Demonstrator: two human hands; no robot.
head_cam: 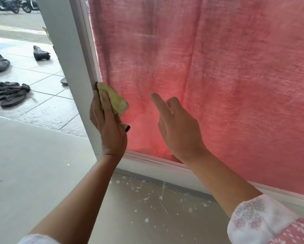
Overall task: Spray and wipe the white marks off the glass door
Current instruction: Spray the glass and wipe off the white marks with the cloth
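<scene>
The left hand (109,127) grips the cloth (114,97) against the frame (73,67), at the left edge of the glass (218,67). The right hand (179,127) holds nothing, with its forefinger straight and the other fingers curled. It points at glass just right of the cloth, so the wipe likely runs rightward.

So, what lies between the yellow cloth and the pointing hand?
Nothing but bare glass door, with the pink curtain behind it, between the yellow cloth in the left hand and the right hand; head view.

yellow cloth (115,100): we see only part; the left hand (109,127) covers the rest.
motorbikes (6,4): cut off at the top edge.
right hand (180,128): forefinger tip blurred.
</scene>
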